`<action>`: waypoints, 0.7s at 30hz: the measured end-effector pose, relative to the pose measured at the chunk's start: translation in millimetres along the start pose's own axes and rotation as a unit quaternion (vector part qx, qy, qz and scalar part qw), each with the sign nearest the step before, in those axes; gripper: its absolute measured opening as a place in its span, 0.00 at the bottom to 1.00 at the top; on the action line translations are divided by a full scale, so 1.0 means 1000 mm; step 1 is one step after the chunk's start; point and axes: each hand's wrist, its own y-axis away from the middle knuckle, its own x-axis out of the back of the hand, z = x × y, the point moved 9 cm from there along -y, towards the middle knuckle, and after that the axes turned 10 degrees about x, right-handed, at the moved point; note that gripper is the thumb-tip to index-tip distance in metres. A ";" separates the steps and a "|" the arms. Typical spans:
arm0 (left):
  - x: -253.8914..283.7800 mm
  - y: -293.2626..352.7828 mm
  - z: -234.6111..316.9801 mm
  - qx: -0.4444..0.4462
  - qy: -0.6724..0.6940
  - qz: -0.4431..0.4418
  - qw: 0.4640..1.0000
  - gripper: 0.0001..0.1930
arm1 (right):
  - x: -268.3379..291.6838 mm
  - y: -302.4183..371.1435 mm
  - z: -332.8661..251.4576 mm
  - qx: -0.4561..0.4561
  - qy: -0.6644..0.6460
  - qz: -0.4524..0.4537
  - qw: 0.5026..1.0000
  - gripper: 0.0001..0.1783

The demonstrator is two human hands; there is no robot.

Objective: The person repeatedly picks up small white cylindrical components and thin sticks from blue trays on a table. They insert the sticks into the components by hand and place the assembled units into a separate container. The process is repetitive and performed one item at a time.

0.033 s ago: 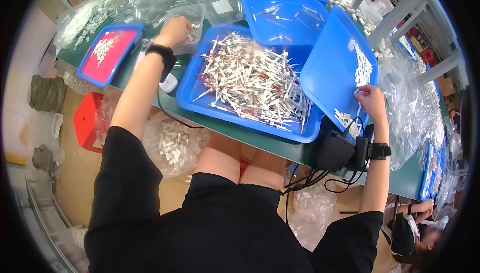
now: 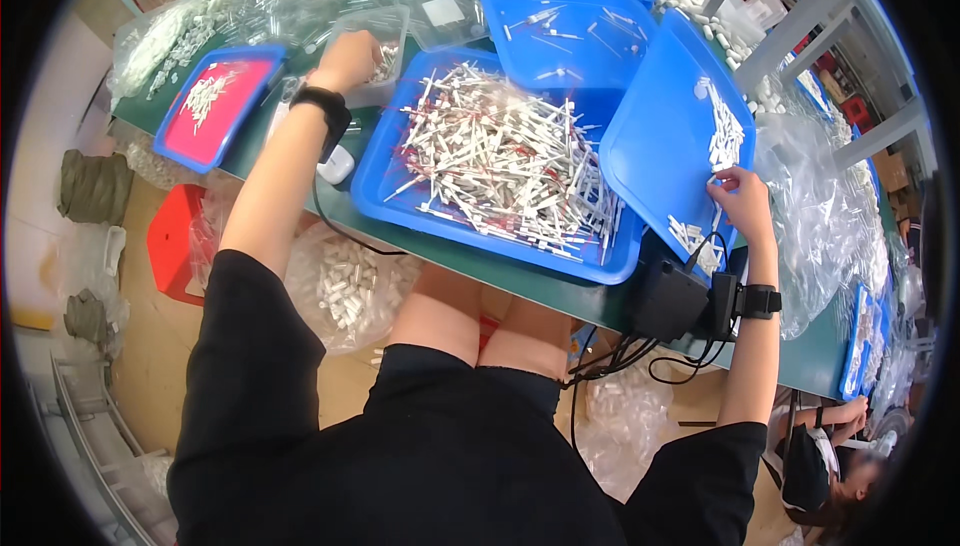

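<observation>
My left hand reaches into a clear plastic box with small pale pieces inside; its fingers are curled down and mostly hidden. At the right, my right hand pinches a small white stick over a tilted blue tray. Short white pieces lie heaped above that hand, and more lie below it. Between my hands stands a deep blue tray, heaped with thin white sticks, some with red parts.
A blue-rimmed tray with a red base lies left. A shallow blue tray overlaps the deep one. Black boxes and cables sit at the table's front edge. Clear bags lie right; another person sits lower right.
</observation>
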 end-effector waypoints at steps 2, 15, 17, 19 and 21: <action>0.000 0.001 0.003 0.016 0.006 -0.012 1.000 0.16 | 0.000 0.004 -0.010 -0.020 -0.011 -0.017 1.000 0.14; 0.026 0.003 -0.014 0.085 0.245 0.090 0.962 0.21 | -0.003 -0.001 -0.014 0.024 0.013 0.008 1.000 0.09; 0.030 0.004 -0.024 0.125 0.304 0.107 0.938 0.20 | -0.004 -0.003 -0.014 0.041 -0.006 0.010 0.999 0.09; 0.030 0.001 -0.035 0.139 0.371 0.095 0.913 0.19 | -0.003 -0.005 -0.020 0.059 0.008 0.017 0.998 0.09; 0.029 0.000 -0.026 0.094 0.394 0.039 0.913 0.16 | 0.004 -0.006 -0.018 0.061 0.008 0.042 0.997 0.09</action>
